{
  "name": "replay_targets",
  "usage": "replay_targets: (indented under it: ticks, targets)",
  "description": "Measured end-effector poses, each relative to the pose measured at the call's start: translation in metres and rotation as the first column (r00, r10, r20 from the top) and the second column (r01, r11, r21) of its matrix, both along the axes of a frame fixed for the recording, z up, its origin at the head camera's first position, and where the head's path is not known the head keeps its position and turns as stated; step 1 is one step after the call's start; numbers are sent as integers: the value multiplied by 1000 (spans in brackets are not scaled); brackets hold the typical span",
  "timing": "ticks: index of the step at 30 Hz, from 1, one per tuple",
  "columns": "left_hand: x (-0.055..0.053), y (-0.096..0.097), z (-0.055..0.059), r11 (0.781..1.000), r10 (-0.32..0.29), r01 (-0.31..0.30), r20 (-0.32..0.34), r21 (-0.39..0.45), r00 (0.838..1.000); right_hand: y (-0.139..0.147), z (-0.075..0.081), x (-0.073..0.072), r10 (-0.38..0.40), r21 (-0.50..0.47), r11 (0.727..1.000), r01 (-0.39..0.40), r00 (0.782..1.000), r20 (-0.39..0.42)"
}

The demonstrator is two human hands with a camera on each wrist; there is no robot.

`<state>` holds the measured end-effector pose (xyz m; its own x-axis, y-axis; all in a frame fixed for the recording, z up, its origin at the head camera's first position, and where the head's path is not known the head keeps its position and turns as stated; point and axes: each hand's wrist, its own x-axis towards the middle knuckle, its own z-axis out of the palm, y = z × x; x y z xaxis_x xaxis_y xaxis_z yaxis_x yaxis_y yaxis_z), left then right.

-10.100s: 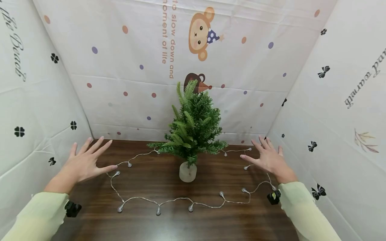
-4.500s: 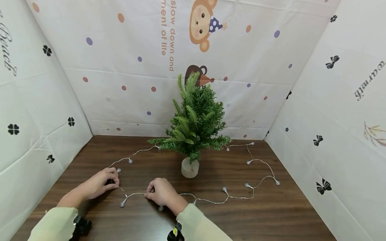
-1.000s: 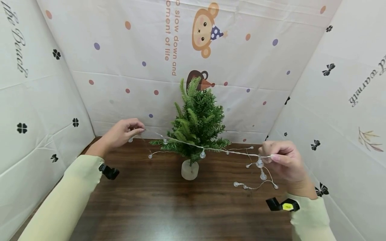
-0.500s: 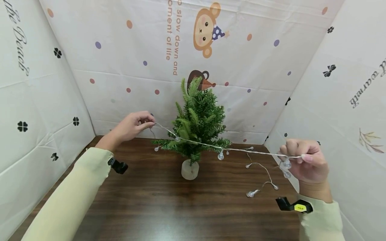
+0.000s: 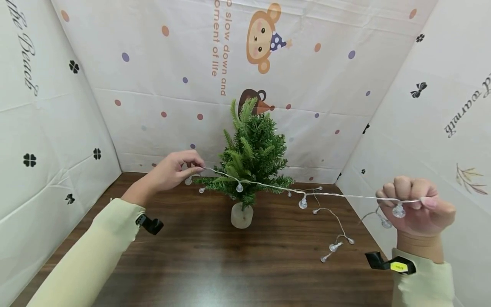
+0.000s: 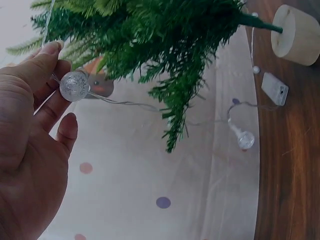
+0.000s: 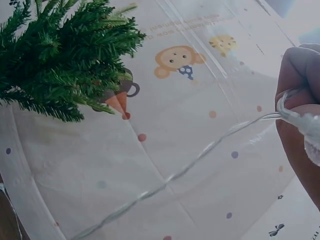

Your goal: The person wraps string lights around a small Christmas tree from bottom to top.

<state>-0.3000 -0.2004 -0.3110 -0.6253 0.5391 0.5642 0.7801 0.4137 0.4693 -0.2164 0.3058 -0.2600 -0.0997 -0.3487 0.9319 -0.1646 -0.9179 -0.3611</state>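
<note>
A string of lights (image 5: 276,186) with clear round bulbs is stretched between my two hands, passing in front of the lower branches of a small artificial Christmas tree (image 5: 255,155). My left hand (image 5: 177,170), left of the tree, pinches the wire between thumb and fingers; in the left wrist view a bulb (image 6: 75,86) hangs by the fingertips. Far to the right, my right hand (image 5: 416,207) grips the wire, with another bulb (image 5: 399,210) dangling below it. The tree stands upright on its round pale wooden base (image 5: 242,215).
Trailing bulbs of the string lie on the dark wooden table (image 5: 230,264) at the right. A small white box (image 6: 275,89) sits behind the tree base in the left wrist view. Printed white cloth (image 5: 153,85) encloses the back and both sides.
Both hands have lifted the string off the table's front. Over the last second my right hand has moved right, drawing wire along, and my left hand has shifted right toward the tree.
</note>
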Motion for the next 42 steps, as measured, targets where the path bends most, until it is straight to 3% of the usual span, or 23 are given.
replay_targets:
  ticks: [13,23,32,37,42]
  targets:
    - [13,18,-14,991,-130,130,-53,3,990,29,-7,-9,-67,53,997,63,994,87]
    - [19,28,-17,991,-132,132,-97,-4,986,53,-3,-22,-129,68,991,115,963,238]
    - [24,40,-22,993,-108,97,-221,-63,969,62,5,-29,-144,55,990,133,942,302]
    - [27,44,-27,995,-90,73,-326,-65,941,64,10,-33,-148,50,989,139,921,361]
    - [30,50,-32,998,-64,43,-485,-54,872,63,15,-39,-153,63,988,140,915,373]
